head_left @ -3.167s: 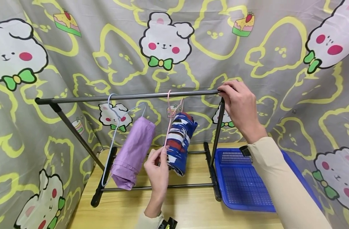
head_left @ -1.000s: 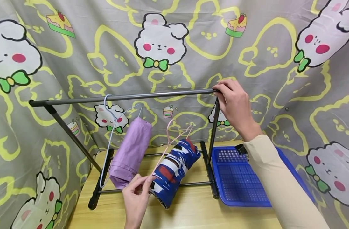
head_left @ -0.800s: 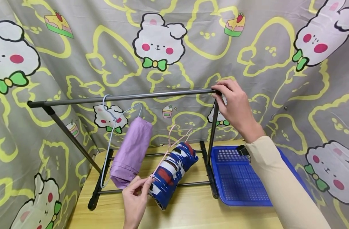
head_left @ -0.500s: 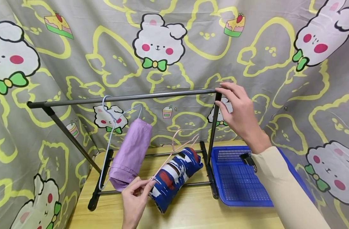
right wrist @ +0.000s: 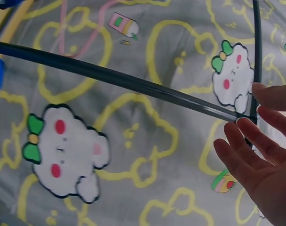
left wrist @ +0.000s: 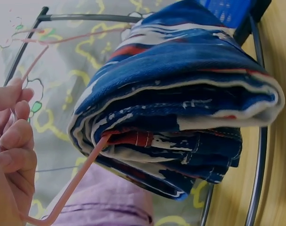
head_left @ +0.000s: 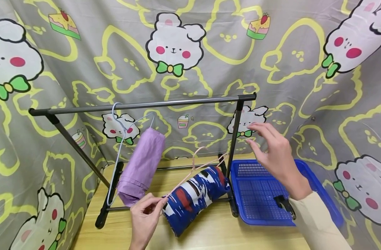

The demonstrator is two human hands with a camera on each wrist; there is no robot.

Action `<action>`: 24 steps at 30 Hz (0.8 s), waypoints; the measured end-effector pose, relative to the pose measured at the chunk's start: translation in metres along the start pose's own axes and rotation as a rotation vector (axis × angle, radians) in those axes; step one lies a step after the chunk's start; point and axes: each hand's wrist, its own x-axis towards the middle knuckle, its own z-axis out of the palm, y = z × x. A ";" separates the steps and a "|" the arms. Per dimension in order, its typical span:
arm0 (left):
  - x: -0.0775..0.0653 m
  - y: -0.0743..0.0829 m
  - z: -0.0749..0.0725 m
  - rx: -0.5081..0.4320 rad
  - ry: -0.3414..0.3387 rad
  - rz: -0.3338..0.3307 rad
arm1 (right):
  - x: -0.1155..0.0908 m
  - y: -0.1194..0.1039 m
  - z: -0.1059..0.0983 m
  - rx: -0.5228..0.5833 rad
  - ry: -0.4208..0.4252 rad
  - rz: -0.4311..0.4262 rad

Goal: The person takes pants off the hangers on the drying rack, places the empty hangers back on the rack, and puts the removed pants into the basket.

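My left hand (head_left: 145, 217) pinches one end of a pink clothes hanger (head_left: 184, 178) between thumb and fingers. Folded over that hanger hangs a garment of blue, white and red patterned cloth (head_left: 195, 198), tilted, its rolled layers showing close up in the left wrist view (left wrist: 180, 80). The hanger's hook is off the rod, below the top bar of a dark metal rack (head_left: 177, 103). To the right of the rack's upright, my right hand (head_left: 276, 152) is in the air with fingers spread and nothing in them; the right wrist view shows the same hand (right wrist: 260, 155).
A purple folded garment (head_left: 142, 163) hangs from a light blue hanger (head_left: 119, 152) on the bar's left part. On the wooden table (head_left: 209, 232), at the right, lies a blue plastic basket (head_left: 249, 222). A patterned curtain (head_left: 224, 76) surrounds the table at the back and sides.
The pink hanger came off the bar, moved down and tilted rightward with its patterned garment. My right hand let go of the bar's right end and dropped lower and to the right.
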 end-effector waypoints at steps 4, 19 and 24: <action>0.002 -0.002 -0.008 -0.019 -0.026 0.021 | -0.025 0.003 0.002 0.018 -0.050 0.034; 0.009 0.002 -0.025 -0.068 -0.110 0.023 | -0.092 0.001 0.026 0.141 -0.207 0.076; 0.012 0.003 -0.025 -0.062 -0.147 0.022 | -0.109 -0.004 0.033 0.186 -0.220 0.065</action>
